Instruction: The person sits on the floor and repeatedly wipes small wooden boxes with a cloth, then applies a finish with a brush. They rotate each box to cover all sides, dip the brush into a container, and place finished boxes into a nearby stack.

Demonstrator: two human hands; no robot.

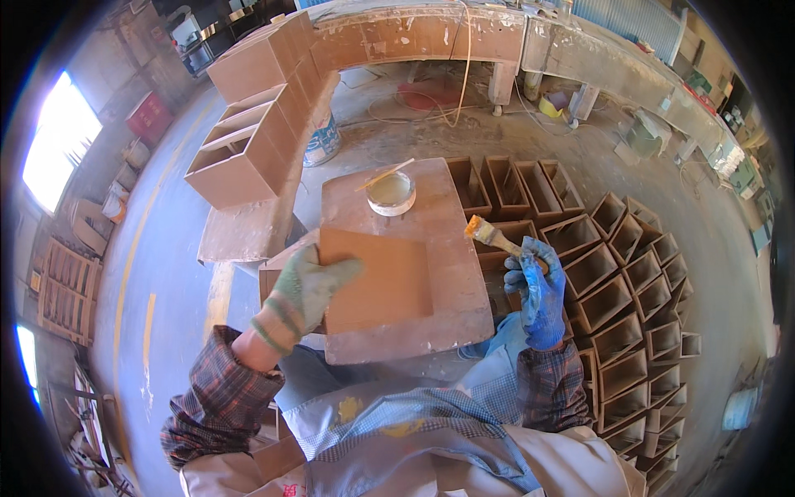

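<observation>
My left hand [310, 286], in a grey-green work glove, grips the left edge of a flat brown wooden panel [389, 282]. Its thumb lies across the top face; the other fingers are mostly hidden. The panel is over a worn, board-topped work stand [460, 286] in front of my lap. To the right of the stand, my right hand [537, 286], in a blue glove, is closed round the handle of a paintbrush [493, 235]. The brush's orange-stained bristles point left, apart from the panel. A round tub of pale liquid [391, 195] stands behind the panel, with a thin stick [386, 174] across its rim.
Many open wooden drawer boxes [617, 302] crowd the floor on my right. Larger brown boxes [240, 153] are stacked on a bench at left, beside a blue-and-white bucket [323, 141]. A long curved workbench [422, 41] spans the back, with a hose [466, 74] hanging down.
</observation>
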